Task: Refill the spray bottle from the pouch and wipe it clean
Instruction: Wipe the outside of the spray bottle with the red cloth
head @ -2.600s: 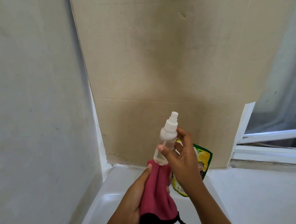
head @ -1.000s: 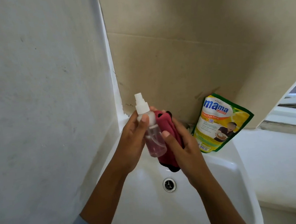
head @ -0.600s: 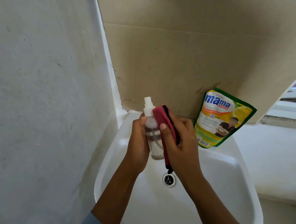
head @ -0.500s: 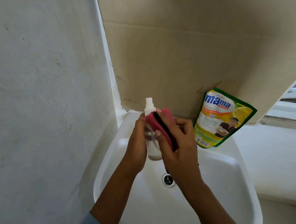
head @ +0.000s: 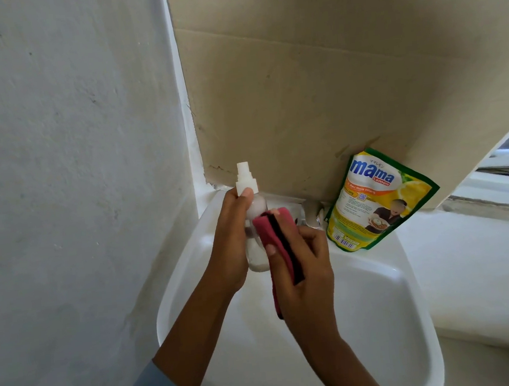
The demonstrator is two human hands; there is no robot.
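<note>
A small clear spray bottle (head: 248, 193) with a white spray top stands upright over the sink, gripped around its body by my left hand (head: 232, 248). My right hand (head: 304, 269) holds a folded red cloth (head: 278, 240) with a black edge, pressed against the bottle's right side. Much of the bottle's body is hidden behind my fingers and the cloth. The yellow and green Mama Lemon pouch (head: 378, 199) stands on the sink's back rim at the right, leaning on the cardboard.
A white sink (head: 382, 305) lies below my hands. A rough white wall (head: 74, 179) closes the left side. A cardboard sheet (head: 329, 76) covers the back. A metal tap (head: 311, 212) sits between my hands and the pouch. A white ledge (head: 479, 280) and window frame extend right.
The bottle passed from my right hand to my left, and the cloth from left to right. Over the last half second the cloth slid lower along the bottle's side.
</note>
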